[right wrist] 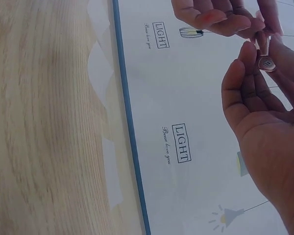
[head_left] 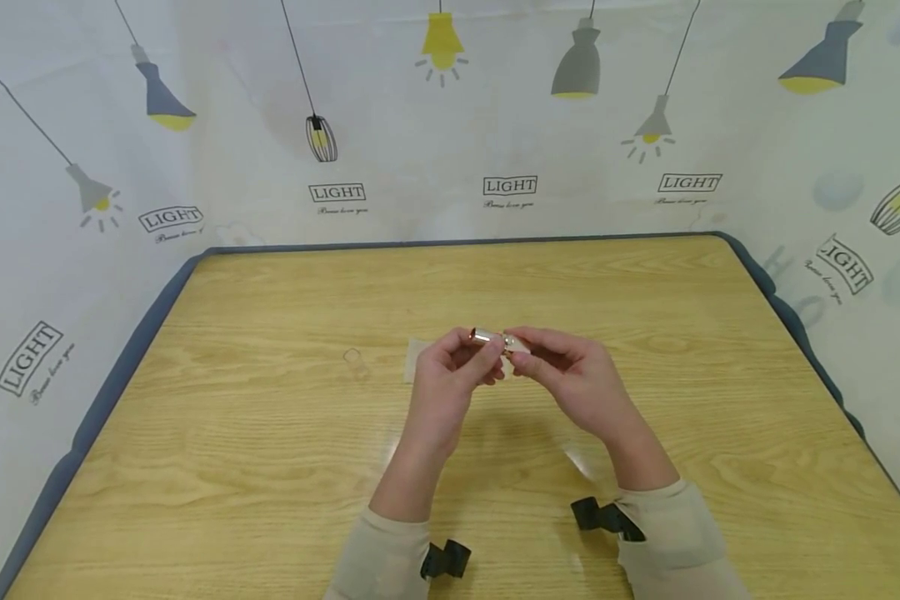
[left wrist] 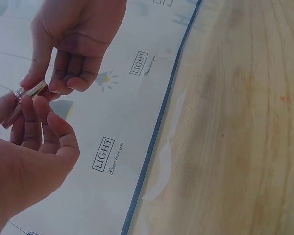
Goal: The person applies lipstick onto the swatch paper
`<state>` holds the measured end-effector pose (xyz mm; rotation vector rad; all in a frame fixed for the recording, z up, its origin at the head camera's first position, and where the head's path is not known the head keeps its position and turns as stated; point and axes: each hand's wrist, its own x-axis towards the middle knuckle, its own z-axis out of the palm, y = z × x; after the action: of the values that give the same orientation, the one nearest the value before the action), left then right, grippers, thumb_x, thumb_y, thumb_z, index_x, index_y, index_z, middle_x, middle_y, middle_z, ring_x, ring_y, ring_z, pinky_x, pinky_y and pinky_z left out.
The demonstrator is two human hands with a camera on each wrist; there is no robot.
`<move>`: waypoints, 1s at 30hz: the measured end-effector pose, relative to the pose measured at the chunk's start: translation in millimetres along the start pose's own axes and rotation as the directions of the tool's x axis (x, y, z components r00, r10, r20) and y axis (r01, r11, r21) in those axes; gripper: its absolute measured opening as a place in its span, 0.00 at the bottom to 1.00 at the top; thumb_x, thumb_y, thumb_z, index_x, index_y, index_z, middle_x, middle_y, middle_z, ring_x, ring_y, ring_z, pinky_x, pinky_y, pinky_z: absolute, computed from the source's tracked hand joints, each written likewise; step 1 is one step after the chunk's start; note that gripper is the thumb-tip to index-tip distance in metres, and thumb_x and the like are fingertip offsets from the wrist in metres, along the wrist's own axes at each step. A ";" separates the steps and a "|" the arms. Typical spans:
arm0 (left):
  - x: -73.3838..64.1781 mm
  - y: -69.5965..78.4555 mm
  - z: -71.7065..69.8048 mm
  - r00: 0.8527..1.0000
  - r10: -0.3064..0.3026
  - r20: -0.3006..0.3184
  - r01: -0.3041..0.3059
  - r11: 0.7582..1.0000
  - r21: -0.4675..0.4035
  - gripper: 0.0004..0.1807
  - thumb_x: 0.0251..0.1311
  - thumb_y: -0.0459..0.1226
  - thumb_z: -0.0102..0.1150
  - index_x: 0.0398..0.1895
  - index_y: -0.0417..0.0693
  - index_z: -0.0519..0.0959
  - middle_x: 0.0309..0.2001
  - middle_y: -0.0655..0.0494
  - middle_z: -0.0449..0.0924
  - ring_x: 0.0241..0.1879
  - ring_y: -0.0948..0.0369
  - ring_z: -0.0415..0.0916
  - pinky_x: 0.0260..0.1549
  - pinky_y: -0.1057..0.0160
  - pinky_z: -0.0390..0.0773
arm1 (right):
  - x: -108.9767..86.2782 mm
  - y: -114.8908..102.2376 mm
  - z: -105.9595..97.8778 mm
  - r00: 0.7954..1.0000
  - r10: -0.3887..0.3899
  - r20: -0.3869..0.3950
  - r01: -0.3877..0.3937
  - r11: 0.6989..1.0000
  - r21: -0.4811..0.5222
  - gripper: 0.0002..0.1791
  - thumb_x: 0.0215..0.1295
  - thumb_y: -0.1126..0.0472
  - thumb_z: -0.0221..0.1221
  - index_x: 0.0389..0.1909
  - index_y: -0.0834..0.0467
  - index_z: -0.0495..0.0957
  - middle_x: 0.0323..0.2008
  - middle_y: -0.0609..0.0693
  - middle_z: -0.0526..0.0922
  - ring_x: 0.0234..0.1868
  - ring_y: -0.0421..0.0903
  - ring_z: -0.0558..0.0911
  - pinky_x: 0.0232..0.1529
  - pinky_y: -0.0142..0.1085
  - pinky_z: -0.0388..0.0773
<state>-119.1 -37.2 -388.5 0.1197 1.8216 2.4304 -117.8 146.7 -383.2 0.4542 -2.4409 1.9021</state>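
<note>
A small, shiny rose-gold tube (head_left: 483, 336), shaped like a lipstick case, is held between both hands above the middle of the table. My left hand (head_left: 444, 375) pinches one end between thumb and fingers. At the other end, my right hand (head_left: 581, 379) grips it with thumb and forefinger. A silvery section shows between the hands. In the right wrist view, the tube's squarish end (right wrist: 267, 63) has a raised pattern and sits between the right thumb and fingers. Fingers cover much of the tube, so I cannot tell whether its two parts are joined.
A pale flat piece (head_left: 414, 362) lies on the wood-patterned table (head_left: 270, 450) behind the left hand. Left of it is a small, clear, thin-outlined thing (head_left: 355, 364). A white sheet printed with lamps (head_left: 420, 142) surrounds the table's blue edge. Black straps (head_left: 446, 559) hang at both sleeves.
</note>
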 end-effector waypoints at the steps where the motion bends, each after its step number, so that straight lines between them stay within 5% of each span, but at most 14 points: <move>1: 0.0 -0.1 0.2 1.000 0.003 0.000 -0.003 1.000 -0.001 0.06 0.73 0.34 0.65 0.38 0.44 0.78 0.31 0.60 0.83 0.32 0.63 0.81 0.38 0.67 0.83 | 0.0 -0.1 -0.1 1.000 -0.006 -0.002 0.006 1.000 -0.004 0.18 0.75 0.65 0.65 0.62 0.65 0.84 0.58 0.65 0.88 0.46 0.32 0.88 0.48 0.34 0.89; 7: -0.8 0.9 1.8 1.000 0.025 -0.007 -0.025 1.000 -0.007 0.08 0.73 0.34 0.65 0.35 0.45 0.75 0.31 0.60 0.82 0.31 0.63 0.80 0.37 0.68 0.82 | 0.3 0.4 -0.6 1.000 -0.031 -0.003 0.031 0.999 -0.006 0.18 0.74 0.66 0.65 0.62 0.65 0.84 0.58 0.65 0.88 0.46 0.35 0.89 0.47 0.31 0.89; 17: -0.8 1.7 4.1 0.994 0.063 -0.085 -0.071 0.993 -0.091 0.07 0.72 0.30 0.64 0.46 0.33 0.84 0.33 0.60 0.83 0.31 0.65 0.76 0.37 0.70 0.81 | 1.0 -0.5 -0.9 0.999 -0.035 0.008 0.035 0.999 -0.009 0.18 0.73 0.66 0.65 0.61 0.65 0.84 0.56 0.64 0.88 0.42 0.36 0.87 0.44 0.29 0.88; 26: -1.8 2.2 -0.8 0.997 0.005 0.077 0.017 0.962 -0.274 0.12 0.77 0.25 0.53 0.46 0.47 0.84 0.37 0.60 0.80 0.36 0.65 0.75 0.38 0.70 0.79 | 0.2 -0.4 -1.7 0.999 -0.053 0.001 0.053 0.998 -0.031 0.17 0.74 0.67 0.64 0.61 0.65 0.84 0.56 0.63 0.89 0.41 0.34 0.87 0.44 0.32 0.88; 30: -1.5 2.0 -1.6 0.996 -0.001 0.088 0.026 0.959 -0.282 0.10 0.77 0.27 0.53 0.50 0.48 0.81 0.38 0.60 0.79 0.36 0.65 0.75 0.38 0.69 0.79 | 0.4 -1.3 -2.2 0.999 -0.048 0.003 0.048 0.999 -0.019 0.18 0.74 0.67 0.64 0.62 0.66 0.84 0.56 0.64 0.88 0.42 0.33 0.87 0.45 0.31 0.88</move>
<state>-117.9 -39.5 -387.1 0.1857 1.4157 2.5996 -118.3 148.4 -381.3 0.5103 -2.4242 1.8596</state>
